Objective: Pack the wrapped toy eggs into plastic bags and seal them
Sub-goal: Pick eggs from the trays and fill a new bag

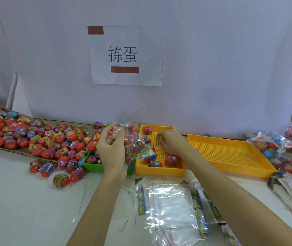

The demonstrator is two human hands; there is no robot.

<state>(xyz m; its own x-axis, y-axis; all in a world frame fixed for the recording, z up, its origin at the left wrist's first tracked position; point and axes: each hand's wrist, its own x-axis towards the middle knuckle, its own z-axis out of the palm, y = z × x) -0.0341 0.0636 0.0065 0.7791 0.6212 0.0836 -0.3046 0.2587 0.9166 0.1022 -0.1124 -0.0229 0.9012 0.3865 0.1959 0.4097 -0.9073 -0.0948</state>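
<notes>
White tabletop (26, 201) stretches bare before us at near left, its far edge crowded with loose wrapped eggs (40, 139). Our left hand (112, 150) grips a part-filled plastic bag (132, 139) above the green tray (92, 165). Our right hand (172, 142) reaches into the yellow tray (159, 170), fingers curled, grip unclear.

White table (26, 201) loaded with packing goods.
On it lie a cardboard sheet (13, 150) heaped with wrapped eggs (35, 137), a green tray (92, 165), two yellow trays (159, 170) (230, 151), empty plastic bags (172, 208) and filled bags (269, 148).
</notes>
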